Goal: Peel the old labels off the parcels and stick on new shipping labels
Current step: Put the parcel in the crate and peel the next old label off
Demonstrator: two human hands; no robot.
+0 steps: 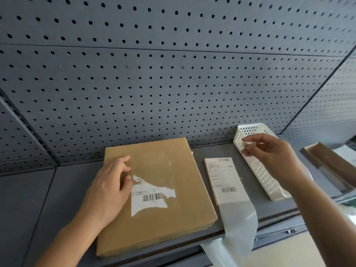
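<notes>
1. A flat brown cardboard parcel [173, 224] lies on the grey desk [57, 199], its near edge close to the desk's front edge.
2. The old label [148, 203] sits on the parcel's top face, left of centre. It is torn: only a ragged white piece is left, with a black barcode and a few printed lines above it that are too blurred to read. A glossy patch shows on the cardboard above it.
3. The left hand [107, 189] rests on the parcel's left side. Its fingers are curled at the upper left edge of the torn label and touch it, but I cannot tell whether they actually grip the paper.
4. The right hand [273, 155] is raised off the desk and pinches a small white scrap [248, 143] between thumb and fingertips, right over the far end of a white perforated basket [264, 178].
5. A new shipping label [223, 176] lies flat between the parcel and the basket, apart from both. It carries one barcode at its top and another near its bottom, and the text between them is illegible.
6. A pale backing strip [238, 224] runs from the new label over the desk's front edge and hangs down.
7. A grey pegboard [173, 83] rises behind the desk, and a dark brown tray [327, 166] lies at the far right.
</notes>
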